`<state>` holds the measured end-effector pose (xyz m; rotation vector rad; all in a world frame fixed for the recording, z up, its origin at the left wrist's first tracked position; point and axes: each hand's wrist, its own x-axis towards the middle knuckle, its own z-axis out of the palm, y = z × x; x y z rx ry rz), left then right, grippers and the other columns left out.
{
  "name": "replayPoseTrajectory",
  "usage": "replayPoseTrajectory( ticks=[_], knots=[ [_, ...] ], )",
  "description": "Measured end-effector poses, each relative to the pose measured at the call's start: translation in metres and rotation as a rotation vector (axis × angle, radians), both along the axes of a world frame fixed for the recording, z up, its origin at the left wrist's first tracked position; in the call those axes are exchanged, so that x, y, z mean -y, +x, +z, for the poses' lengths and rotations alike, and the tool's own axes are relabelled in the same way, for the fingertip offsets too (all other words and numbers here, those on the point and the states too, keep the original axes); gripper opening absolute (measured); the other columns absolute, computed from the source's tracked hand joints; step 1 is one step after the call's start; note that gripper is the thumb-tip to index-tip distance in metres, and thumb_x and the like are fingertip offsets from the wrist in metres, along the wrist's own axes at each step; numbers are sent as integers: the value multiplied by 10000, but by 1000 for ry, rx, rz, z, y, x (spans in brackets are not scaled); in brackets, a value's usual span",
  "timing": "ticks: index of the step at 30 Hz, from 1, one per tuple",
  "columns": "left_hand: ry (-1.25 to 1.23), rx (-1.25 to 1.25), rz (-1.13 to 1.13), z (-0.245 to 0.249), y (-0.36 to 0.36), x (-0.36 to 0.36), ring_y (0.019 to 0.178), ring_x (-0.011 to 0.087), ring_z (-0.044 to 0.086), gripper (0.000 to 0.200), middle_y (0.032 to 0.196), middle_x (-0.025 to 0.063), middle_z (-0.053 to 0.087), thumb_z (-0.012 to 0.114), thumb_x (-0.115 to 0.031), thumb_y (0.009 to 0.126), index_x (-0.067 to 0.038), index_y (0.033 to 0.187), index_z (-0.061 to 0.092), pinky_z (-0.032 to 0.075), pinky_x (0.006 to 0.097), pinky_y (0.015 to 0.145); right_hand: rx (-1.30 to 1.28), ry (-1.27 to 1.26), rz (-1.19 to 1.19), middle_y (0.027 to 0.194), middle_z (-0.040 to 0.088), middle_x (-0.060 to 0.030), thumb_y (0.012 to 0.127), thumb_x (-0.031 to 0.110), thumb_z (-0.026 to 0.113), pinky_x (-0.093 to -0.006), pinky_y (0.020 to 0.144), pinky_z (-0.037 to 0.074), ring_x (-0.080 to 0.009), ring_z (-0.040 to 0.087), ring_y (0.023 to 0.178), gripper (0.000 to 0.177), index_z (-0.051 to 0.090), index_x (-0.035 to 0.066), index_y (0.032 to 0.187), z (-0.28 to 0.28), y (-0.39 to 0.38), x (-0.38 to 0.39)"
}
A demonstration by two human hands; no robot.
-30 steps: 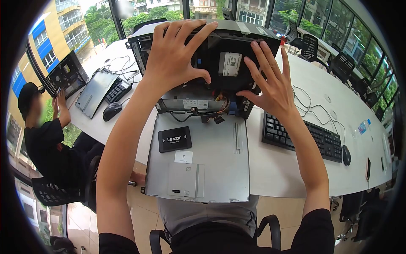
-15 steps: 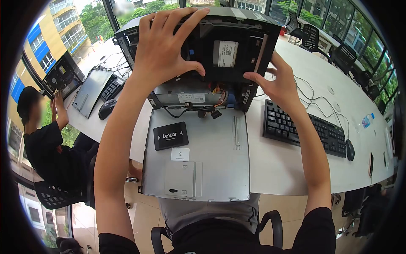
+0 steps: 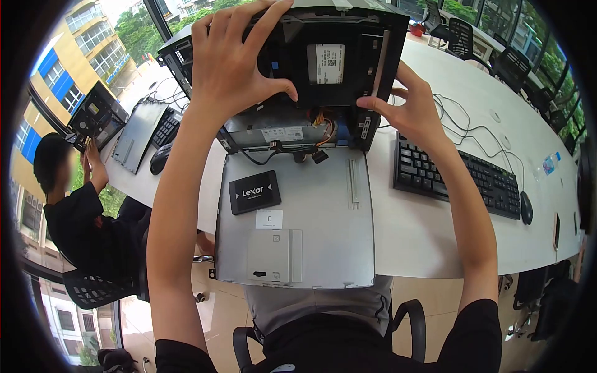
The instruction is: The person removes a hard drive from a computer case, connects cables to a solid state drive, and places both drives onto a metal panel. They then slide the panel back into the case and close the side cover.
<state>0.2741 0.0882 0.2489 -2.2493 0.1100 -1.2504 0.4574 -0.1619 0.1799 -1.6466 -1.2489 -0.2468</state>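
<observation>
An opened black desktop computer case (image 3: pixel 357 46) stands before me, tilted up. My left hand (image 3: pixel 233 68) grips its upper left, fingers spread over the top edge and thumb on the dark inner bracket. At the right side wall my right hand (image 3: pixel 410 115) holds on, its thumb pressed near the front edge and its other fingers partly behind the wall. A white label (image 3: pixel 326 64) shows on the bracket between my hands. Below are cables with black connectors (image 3: pixel 298 155). A Lexar solid-state drive (image 3: pixel 255 192) lies on the flat metal side panel (image 3: pixel 329 248).
A black keyboard (image 3: pixel 460 177) and a mouse (image 3: pixel 527 207) are on the white table (image 3: pixel 429 242) at right, with a water bottle (image 3: pixel 550 163) farther out. At left, a seated person (image 3: pixel 87 211) handles another opened case (image 3: pixel 96 115) beside a second metal panel (image 3: pixel 140 137).
The view has shifted slightly. Both my hands keep their hold on the case, which sits a little higher and farther left in view. The drive stays on the panel.
</observation>
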Motion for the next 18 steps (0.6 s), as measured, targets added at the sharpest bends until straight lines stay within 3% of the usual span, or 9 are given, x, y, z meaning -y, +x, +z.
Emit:
replayPoseTrajectory(
  ticks=[2, 5, 10, 17, 18],
  knots=[
    [20, 16, -10, -1, 0, 0, 1280, 343, 546, 1337, 1393, 116, 567, 1003, -691, 473, -129, 1585, 520, 405, 565, 1073, -42, -48, -4, 1232, 802, -56, 886, 203, 938, -481, 1069, 578, -215, 750, 1163, 536, 727, 101, 1367, 0, -2, 3],
    [44, 41, -27, 1, 2, 0, 1272, 344, 551, 1326, 1381, 119, 571, 1007, -679, 467, -125, 1573, 530, 414, 563, 1061, 38, -40, -22, 1165, 808, -50, 854, 35, 896, -455, 1004, 631, -202, 784, 1044, 607, 689, 105, 1419, -4, 5, 0],
    [-7, 64, -159, -2, 5, -3, 1280, 347, 541, 1331, 1392, 122, 560, 1008, -674, 473, -124, 1580, 515, 406, 560, 1065, -11, 8, -15, 1239, 806, -64, 868, 17, 879, -451, 1006, 631, -196, 788, 1044, 661, 666, 114, 1486, -6, 3, -2],
    [-47, -59, 9, 2, -6, 8, 1321, 348, 488, 1400, 1439, 122, 503, 996, -710, 491, -130, 1634, 434, 371, 570, 1088, -40, 23, -13, 1355, 769, -91, 908, 31, 852, -438, 1014, 629, -202, 778, 1093, 686, 624, 127, 1548, -12, 5, -2],
    [-32, -50, 18, 1, -5, 7, 1319, 347, 486, 1402, 1436, 123, 502, 995, -714, 493, -127, 1635, 432, 371, 570, 1086, -46, -1, -13, 1342, 770, -89, 924, 92, 860, -450, 1029, 613, -213, 760, 1144, 602, 657, 116, 1490, -11, 5, -1]
  ],
)
